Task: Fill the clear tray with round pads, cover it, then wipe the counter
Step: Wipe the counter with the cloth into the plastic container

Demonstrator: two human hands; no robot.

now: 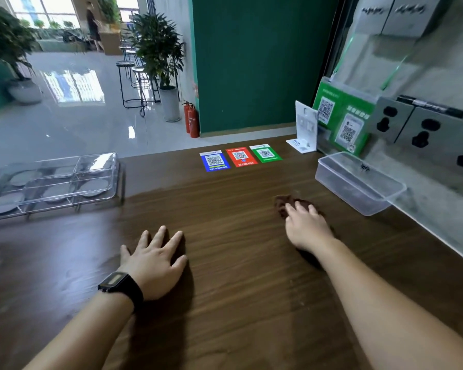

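Note:
The clear tray [112, 182] stands at the far left of the wooden counter [225, 289], with a clear lid on top and several grey round pads [94, 187] in its compartments. My right hand [306, 228] presses flat on a dark brown cloth [281, 202] in the counter's right half. Most of the cloth is hidden under the palm. My left hand [155, 260], with a black watch on the wrist, lies flat on the counter with fingers spread and holds nothing.
A clear plastic box [358, 182] sits against the right wall under the grey sockets [422, 129]. Three QR cards [239, 157] lie at the counter's far edge, with a white stand [305, 129] and a green QR sign [342, 121] beside them.

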